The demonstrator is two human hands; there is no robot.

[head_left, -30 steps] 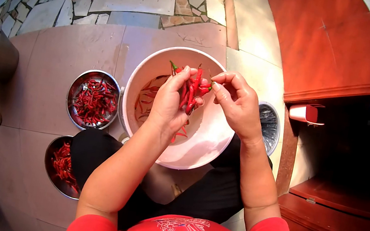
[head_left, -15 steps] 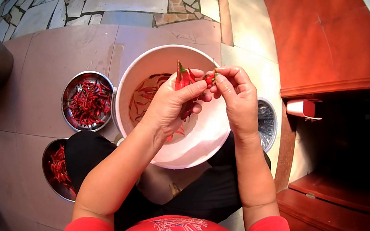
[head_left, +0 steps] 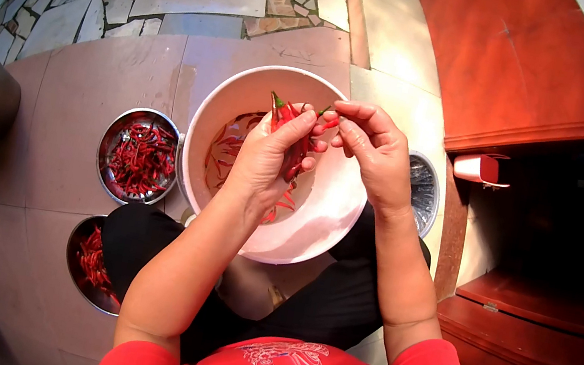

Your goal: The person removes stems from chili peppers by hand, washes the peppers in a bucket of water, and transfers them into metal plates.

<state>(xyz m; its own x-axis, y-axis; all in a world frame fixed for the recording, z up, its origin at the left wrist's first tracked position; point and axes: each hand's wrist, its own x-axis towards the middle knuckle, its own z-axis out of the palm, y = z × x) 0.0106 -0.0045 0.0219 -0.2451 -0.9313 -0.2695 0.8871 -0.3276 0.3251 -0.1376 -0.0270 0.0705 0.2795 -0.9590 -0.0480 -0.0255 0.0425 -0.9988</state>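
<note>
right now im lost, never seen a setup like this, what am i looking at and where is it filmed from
No machine here, just a person's two bare hands. The only camera sits on that person's head, looking forward and down. The left hand holds a bunch of red chilies; the right hand has its fingertips at the bunch's edge. Both are above a large pale bucket with more chilies inside. On the floor to its left, a nearer bowl and a farther bowl also hold chilies.

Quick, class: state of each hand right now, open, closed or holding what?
Left hand: closed around a bunch of red chillies.
Right hand: fingertips at one chilli; whether gripping, cannot be told.
</note>
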